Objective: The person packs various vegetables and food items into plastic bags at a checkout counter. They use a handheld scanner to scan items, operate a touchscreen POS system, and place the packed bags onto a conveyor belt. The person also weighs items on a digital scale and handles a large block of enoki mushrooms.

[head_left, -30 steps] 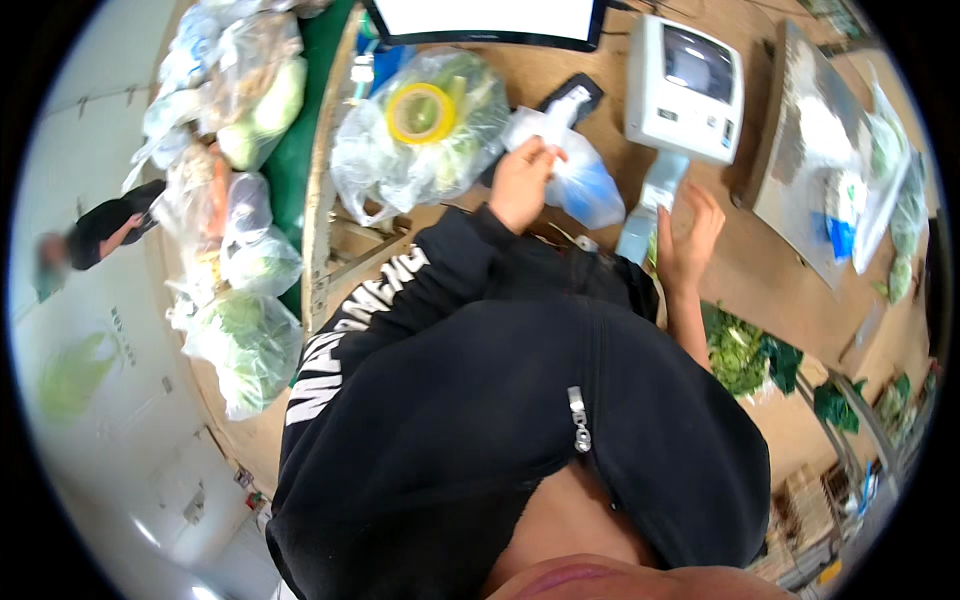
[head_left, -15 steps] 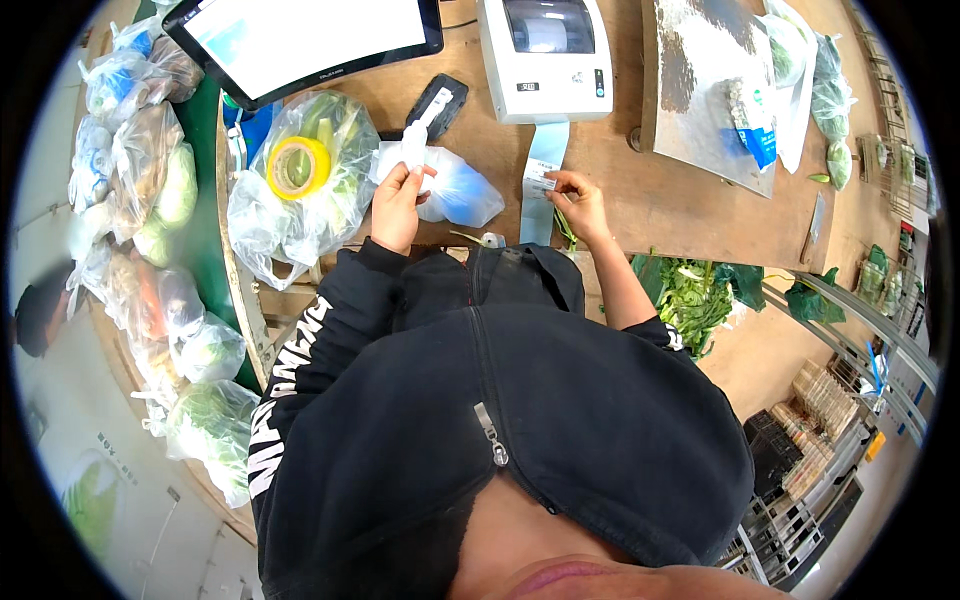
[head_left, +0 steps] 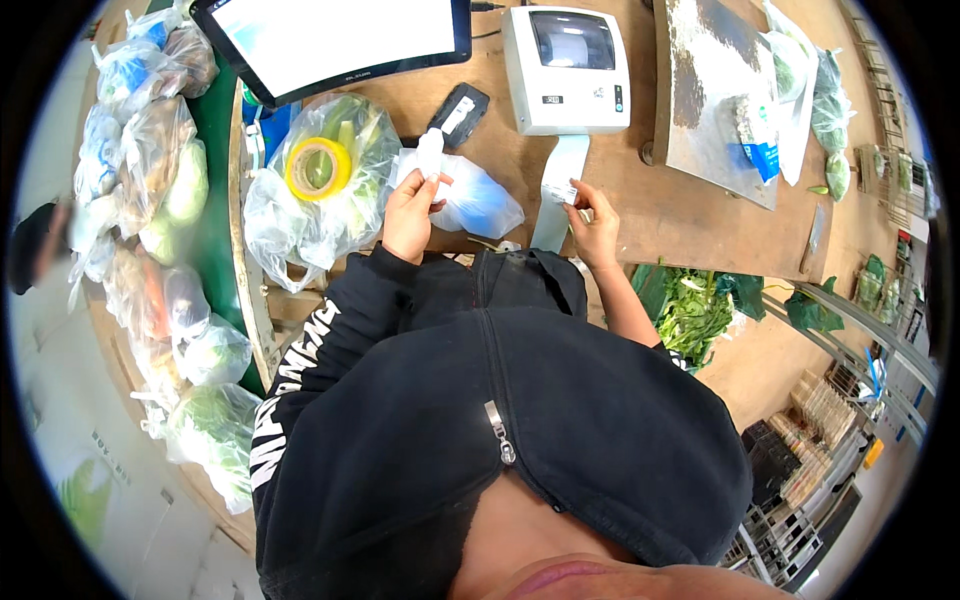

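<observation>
My left hand [head_left: 408, 218] is closed, thumb and fingers pinching the gathered white neck of a small plastic bag [head_left: 480, 200] with something blue inside. The bag's body lies on the table to the right of that hand. My right hand [head_left: 594, 226] pinches at a label on the pale-blue label strip [head_left: 556, 205], which hangs out of the white label printer [head_left: 568, 95] toward me. Its fingertips meet at the strip's right edge, so how firmly the label is held is hard to see.
A monitor [head_left: 340, 40] stands at the back left, with a dark handheld device [head_left: 462, 112] beside it. Yellow tape [head_left: 318, 168] rests on a bag of vegetables [head_left: 370, 150]. Metal scale plate [head_left: 710, 110] at right; leafy greens [head_left: 693, 310] below the table edge; bagged produce [head_left: 190, 200] at left.
The whole view has shifted, so the table things appear farther right. My left hand still grips the bag neck, and my right fingers remain at the label strip.
</observation>
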The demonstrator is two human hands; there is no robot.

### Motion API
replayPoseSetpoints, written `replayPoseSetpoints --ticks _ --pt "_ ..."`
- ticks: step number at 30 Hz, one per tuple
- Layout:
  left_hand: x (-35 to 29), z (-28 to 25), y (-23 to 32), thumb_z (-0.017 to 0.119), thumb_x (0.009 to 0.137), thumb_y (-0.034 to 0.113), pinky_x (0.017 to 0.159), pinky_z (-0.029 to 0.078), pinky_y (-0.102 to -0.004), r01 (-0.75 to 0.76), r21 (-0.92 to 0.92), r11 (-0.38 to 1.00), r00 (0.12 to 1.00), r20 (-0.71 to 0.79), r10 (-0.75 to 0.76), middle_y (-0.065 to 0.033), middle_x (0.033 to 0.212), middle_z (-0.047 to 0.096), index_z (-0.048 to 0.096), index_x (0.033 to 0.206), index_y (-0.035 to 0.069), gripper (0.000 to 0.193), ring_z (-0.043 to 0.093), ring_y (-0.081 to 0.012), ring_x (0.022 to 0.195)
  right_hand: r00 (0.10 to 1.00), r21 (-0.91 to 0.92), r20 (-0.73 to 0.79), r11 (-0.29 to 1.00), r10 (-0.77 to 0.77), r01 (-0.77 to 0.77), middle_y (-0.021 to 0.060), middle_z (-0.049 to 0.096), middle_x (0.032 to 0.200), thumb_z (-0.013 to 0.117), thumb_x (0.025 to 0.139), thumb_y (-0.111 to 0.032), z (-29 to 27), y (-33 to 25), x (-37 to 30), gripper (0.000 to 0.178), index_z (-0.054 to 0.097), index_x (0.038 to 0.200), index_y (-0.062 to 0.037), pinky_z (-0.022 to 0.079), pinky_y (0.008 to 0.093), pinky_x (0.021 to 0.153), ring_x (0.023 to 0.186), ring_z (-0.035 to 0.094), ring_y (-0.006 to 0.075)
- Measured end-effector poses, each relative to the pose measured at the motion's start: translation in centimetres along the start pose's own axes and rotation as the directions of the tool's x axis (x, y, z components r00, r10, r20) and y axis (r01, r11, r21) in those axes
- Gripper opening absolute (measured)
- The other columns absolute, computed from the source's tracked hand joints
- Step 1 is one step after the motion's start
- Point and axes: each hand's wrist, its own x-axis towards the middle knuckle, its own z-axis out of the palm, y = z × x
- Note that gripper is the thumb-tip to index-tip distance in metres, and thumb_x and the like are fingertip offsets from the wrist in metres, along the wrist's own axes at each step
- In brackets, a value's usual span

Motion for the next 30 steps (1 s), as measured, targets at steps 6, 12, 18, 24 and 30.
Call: replayPoseSetpoints --ticks 6,12,18,24,30 --pt "0.4 -2.4 1.8 0.051 0.107 0.019 0.082 0.048 -0.026 0.004 -0.04 0.999 0.99 0.143 0.002 0.0017 0.107 0.067 0.068 0.105 0.007 0.021 0.057 -0.0068 0.094 0.987 -0.197 -0.139 0.979 -0.077 0.048 0.0098 0.071 0.089 0.076 0.08 0.002 0.8 0.2 1.3 0.015 0.074 0.093 -0.0055 0.054 0.0349 0.075 0.081 0.069 0.0252" --pt "-1.0 -5.3 4.3 0.05 0.107 0.018 0.083 0.048 -0.0277 -0.044 -0.143 0.989 0.974 0.213 0.074 0.0009 0.108 0.067 0.067 0.106 0.009 0.02 0.057 -0.0074 0.094 0.96 -0.381 -0.209 0.92 -0.185 0.094 0.0072 0.07 0.1 0.075 0.079 0.003 1.9 -4.0 -2.0 0.014 0.072 0.088 -0.0062 0.051 0.0373 0.084 0.095 0.065 0.026" --pt "-2.4 -8.1 6.6 0.051 0.107 0.019 0.083 0.049 -0.0286 -0.099 -0.185 0.978 0.973 0.187 0.134 -0.0006 0.106 0.068 0.066 0.108 0.008 0.019 0.06 -0.009 0.096 0.937 -0.314 -0.175 0.919 -0.302 0.237 0.0105 0.064 0.11 0.075 0.076 0.006 3.5 -17.9 -3.9 0.022 0.066 0.09 -0.0081 0.044 0.0386 0.092 0.106 0.056 0.0302" --pt "-5.3 -11.3 10.3 0.053 0.105 0.016 0.081 0.049 -0.0287 -0.264 -0.195 0.945 0.908 0.279 0.311 -0.0014 0.102 0.067 0.065 0.105 0.005 0.017 0.061 -0.0112 0.095 0.948 0.344 0.31 0.921 0.072 -0.182 0.001 0.06 0.092 0.071 0.088 -0.002 12.0 -24.1 -1.9 0.022 0.058 0.106 -0.0018 0.046 0.0287 0.08 0.085 0.055 0.0121" --pt "-6.2 -20.0 17.3 0.051 0.105 0.016 0.082 0.048 -0.027 -0.334 -0.247 0.91 0.918 0.135 0.374 -0.0016 0.096 0.062 0.066 0.1 0.005 0.019 0.057 -0.0098 0.092 0.952 0.032 0.07 0.955 -0.296 0.295 0.0187 0.053 0.122 0.07 0.091 -0.012 19.7 -29.6 -0.5 0.051 0.047 0.133 0.0042 0.045 0.0405 0.099 0.115 0.055 0.0297"
